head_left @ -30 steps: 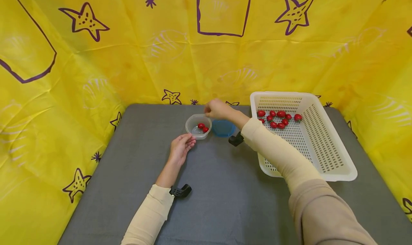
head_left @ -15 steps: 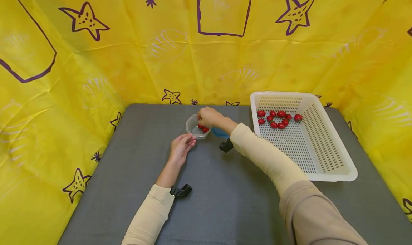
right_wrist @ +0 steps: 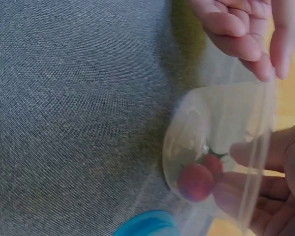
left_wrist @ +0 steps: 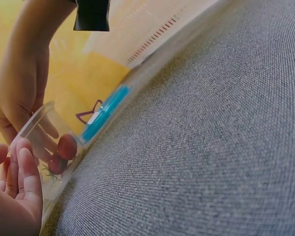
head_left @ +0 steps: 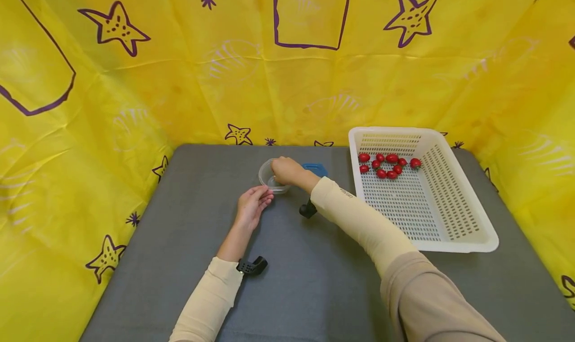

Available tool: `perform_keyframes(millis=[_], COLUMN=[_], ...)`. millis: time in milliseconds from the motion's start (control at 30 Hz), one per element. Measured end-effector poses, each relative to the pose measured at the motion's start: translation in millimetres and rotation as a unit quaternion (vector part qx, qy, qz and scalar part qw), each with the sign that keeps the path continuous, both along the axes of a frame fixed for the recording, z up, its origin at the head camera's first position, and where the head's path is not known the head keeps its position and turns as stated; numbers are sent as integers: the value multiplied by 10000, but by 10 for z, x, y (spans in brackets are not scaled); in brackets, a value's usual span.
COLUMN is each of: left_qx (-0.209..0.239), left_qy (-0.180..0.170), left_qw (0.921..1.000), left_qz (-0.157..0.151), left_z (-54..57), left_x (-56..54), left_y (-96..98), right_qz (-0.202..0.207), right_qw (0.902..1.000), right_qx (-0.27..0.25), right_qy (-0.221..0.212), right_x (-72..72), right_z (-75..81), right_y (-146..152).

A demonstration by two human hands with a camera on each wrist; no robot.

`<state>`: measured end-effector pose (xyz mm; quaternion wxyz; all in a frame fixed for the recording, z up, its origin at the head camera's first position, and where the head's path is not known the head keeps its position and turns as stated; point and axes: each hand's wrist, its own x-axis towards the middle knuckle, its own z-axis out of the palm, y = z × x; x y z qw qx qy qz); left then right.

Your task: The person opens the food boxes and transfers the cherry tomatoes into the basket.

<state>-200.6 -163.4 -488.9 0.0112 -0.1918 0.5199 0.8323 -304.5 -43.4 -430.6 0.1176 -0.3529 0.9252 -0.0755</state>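
Note:
A clear plastic container (head_left: 263, 176) stands near the table's back edge. My left hand (head_left: 252, 206) pinches its near rim between thumb and fingers. From the other side, my right hand (head_left: 287, 172) dips into it, thumb and fingers apart below the rim. Two red cherry tomatoes lie on the container's floor; the right wrist view shows one tomato (right_wrist: 195, 182) in front of another tomato (right_wrist: 214, 165) with a green stem end. The right fingertips (right_wrist: 228, 196) are right at them. In the head view the right hand hides both tomatoes.
A blue lid (head_left: 316, 170) lies on the table to the right of the container, partly under the right forearm. Further right stands a white perforated basket (head_left: 467, 202) with several cherry tomatoes (head_left: 392, 158) at its back left. Yellow patterned cloth (head_left: 287, 92) walls the table.
My right hand has moved left and down from above the blue lid into the clear container, covering the tomatoes there. The left hand keeps its place at the rim.

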Motion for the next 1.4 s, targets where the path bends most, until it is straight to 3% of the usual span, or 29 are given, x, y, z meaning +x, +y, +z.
perform_keyframes(millis=[667, 1033, 1400], left_qx=[36, 17, -29], left_qy=[-46, -93, -56], left_qw=[9999, 9999, 10000], left_qz=[88, 44, 18], left_z=[-11, -11, -3], left_x=[6, 8, 6], left_y=[-7, 4, 11], right_qz=[192, 18, -31], right_qw=[9991, 9997, 9996], right_qx=[14, 32, -268], right_qy=[370, 259, 43], right_x=[19, 23, -8], right_z=[-106, -162, -155], right_y=[-108, -117, -76])
